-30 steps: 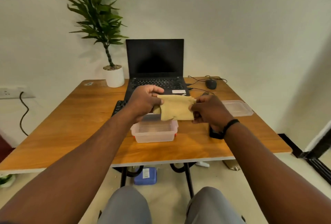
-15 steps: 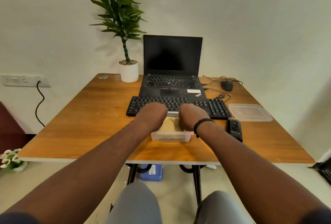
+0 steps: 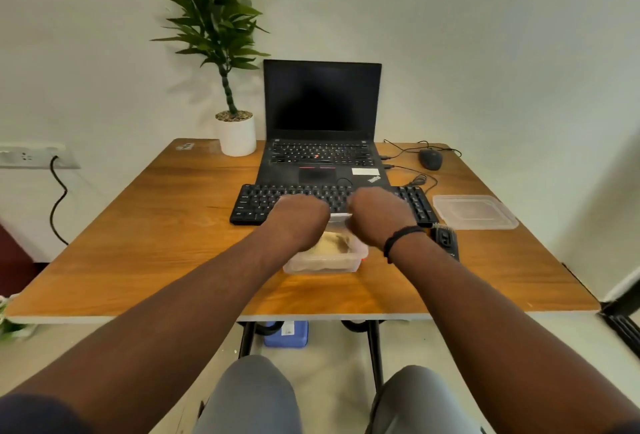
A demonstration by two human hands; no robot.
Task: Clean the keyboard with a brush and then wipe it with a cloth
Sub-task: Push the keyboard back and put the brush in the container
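Observation:
A black keyboard (image 3: 254, 203) lies on the wooden table (image 3: 156, 243) in front of an open laptop (image 3: 322, 101). Just nearer to me stands a clear plastic container (image 3: 323, 265) with the folded yellow cloth (image 3: 332, 244) lying inside it. My left hand (image 3: 301, 217) and right hand (image 3: 375, 213) hover side by side over the container's far rim, knuckles up and slightly blurred. Their fingers point down and away and are hidden, so any grip on the cloth cannot be seen. A black brush (image 3: 446, 239) lies on the table right of my right wrist.
The container's clear lid (image 3: 474, 211) sits to the right of the keyboard. A black mouse (image 3: 430, 159) with cables lies at the back right. A potted plant (image 3: 237, 133) stands at the back left beside the laptop. A wall socket with a cable is at the left.
A second ago both hands held the cloth up above the container. They lowered it into the container, where it now lies, and my hands have shifted a little apart over the rim.

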